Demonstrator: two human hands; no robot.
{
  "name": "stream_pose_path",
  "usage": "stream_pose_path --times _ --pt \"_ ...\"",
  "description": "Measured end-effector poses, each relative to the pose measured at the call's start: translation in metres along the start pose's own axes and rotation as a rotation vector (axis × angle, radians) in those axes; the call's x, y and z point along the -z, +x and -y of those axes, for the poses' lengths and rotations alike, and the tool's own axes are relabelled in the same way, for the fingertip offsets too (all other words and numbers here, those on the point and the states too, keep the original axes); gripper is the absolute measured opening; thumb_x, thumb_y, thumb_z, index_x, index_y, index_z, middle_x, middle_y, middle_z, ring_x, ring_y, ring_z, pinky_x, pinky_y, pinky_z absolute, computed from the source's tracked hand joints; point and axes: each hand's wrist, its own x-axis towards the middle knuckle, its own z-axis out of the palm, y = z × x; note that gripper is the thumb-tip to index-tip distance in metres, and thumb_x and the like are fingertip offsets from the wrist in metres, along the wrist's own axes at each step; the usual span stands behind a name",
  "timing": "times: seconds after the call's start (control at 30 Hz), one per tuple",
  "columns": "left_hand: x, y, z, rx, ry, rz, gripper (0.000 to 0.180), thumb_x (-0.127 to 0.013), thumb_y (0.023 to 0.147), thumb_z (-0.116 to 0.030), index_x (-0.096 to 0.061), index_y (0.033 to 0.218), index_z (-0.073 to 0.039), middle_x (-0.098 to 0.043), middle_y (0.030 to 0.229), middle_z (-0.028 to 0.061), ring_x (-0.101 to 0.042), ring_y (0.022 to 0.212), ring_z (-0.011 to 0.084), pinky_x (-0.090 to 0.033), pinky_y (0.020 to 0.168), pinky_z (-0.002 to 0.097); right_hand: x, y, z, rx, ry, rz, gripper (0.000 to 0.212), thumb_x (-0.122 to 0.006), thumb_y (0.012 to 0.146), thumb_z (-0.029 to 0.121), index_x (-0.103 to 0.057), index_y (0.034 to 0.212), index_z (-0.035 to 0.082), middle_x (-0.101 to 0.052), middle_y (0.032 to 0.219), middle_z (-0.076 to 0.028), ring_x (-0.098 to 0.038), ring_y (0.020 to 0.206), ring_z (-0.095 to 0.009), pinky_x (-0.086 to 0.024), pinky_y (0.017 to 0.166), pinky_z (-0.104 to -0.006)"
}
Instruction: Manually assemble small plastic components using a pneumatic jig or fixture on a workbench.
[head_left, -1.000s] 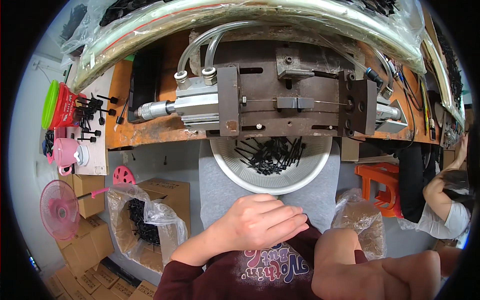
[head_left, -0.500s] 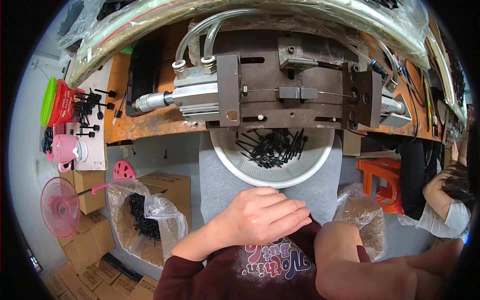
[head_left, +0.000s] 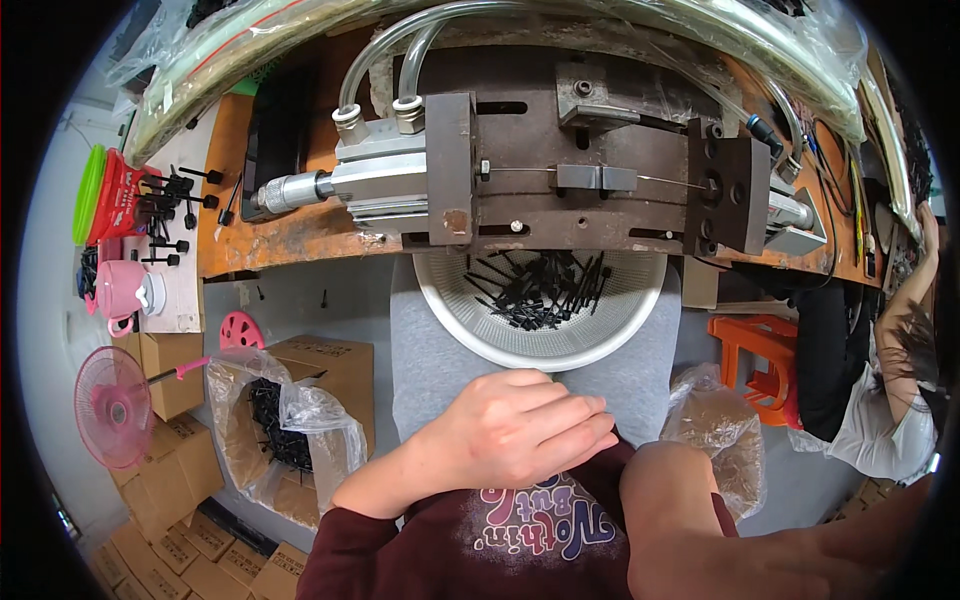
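My left hand (head_left: pixel 525 427) rests in front of my dark red shirt, just below a white perforated basket (head_left: pixel 470 345). Its fingers are curled and pressed together; the palm faces away, so anything inside it is hidden. Close to its fingertips is my bent right arm (head_left: pixel 675 490), whose forearm runs off toward the lower right. My right hand cannot be seen. The basket sits on my grey-trousered lap and holds many thin black rods with thicker heads (head_left: pixel 545 290). Neither hand touches the bench fixture (head_left: pixel 590 215), where a thin metal rod (head_left: pixel 665 183) passes through a small grey block (head_left: pixel 595 178).
Clear hoses (head_left: pixel 415 65) rise from the fixture's cylinder. More black rods (head_left: pixel 175 205) lie at the bench's left. A plastic-lined box (head_left: pixel 235 440) and a pink fan (head_left: pixel 112 408) stand left. On the right are an orange stool (head_left: pixel 755 360) and another person's arm (head_left: pixel 905 300).
The view has shifted slightly, moving the bench a little up and left. My left hand keeps its pose. My right forearm has shifted at the lower right, and the other person's arm has moved up.
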Motion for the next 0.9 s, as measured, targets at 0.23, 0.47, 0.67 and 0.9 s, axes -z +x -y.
stream_pose_path --times 0.23,0.47,0.67,0.9 --pt "0.001 0.0 0.001 0.008 0.011 -0.032 0.017 -0.081 0.07 -0.011 -0.072 0.083 -0.005 -0.072 0.086 0.0044 -0.063 0.059 0.0132 -0.049 0.054 0.0241 0.019 0.008 -0.013 0.015 0.042 -0.34 0.088 -0.069 0.074 0.013 -0.023 0.147 -0.003 -0.042 0.105 -0.009 -0.045 0.073 -0.014 -0.034 0.068 -0.0281" --pt "0.007 0.009 -0.001 -0.001 0.046 -0.005 0.014 -0.079 0.073 -0.012 -0.07 0.081 -0.006 -0.069 0.082 0.0038 -0.063 0.06 0.0141 -0.051 0.056 0.0254 0.044 0.022 -0.034 -0.007 0.23 -0.689 0.091 -0.067 0.07 0.01 -0.022 0.148 -0.005 -0.039 0.106 -0.009 -0.043 0.072 -0.014 -0.033 0.067 -0.0271" --pt "0.007 0.01 -0.001 0.013 0.037 -0.018 0.015 -0.08 0.071 -0.011 -0.07 0.082 -0.005 -0.069 0.08 0.0036 -0.064 0.06 0.0141 -0.05 0.054 0.0252 0.049 0.022 -0.036 -0.024 0.225 -0.709 0.096 -0.057 0.057 0.001 -0.024 0.147 -0.004 -0.038 0.108 -0.011 -0.042 0.074 -0.015 -0.033 0.069 -0.0268" --pt "0.009 0.011 -0.002 0.01 0.039 -0.002 0.015 -0.08 0.071 -0.011 -0.07 0.081 -0.006 -0.07 0.08 0.0036 -0.065 0.062 0.0146 -0.05 0.055 0.0256 0.048 0.023 -0.037 -0.03 0.222 -0.685 0.095 -0.054 0.057 -0.003 -0.025 0.147 -0.002 -0.04 0.108 -0.011 -0.043 0.073 -0.015 -0.035 0.07 -0.0265"
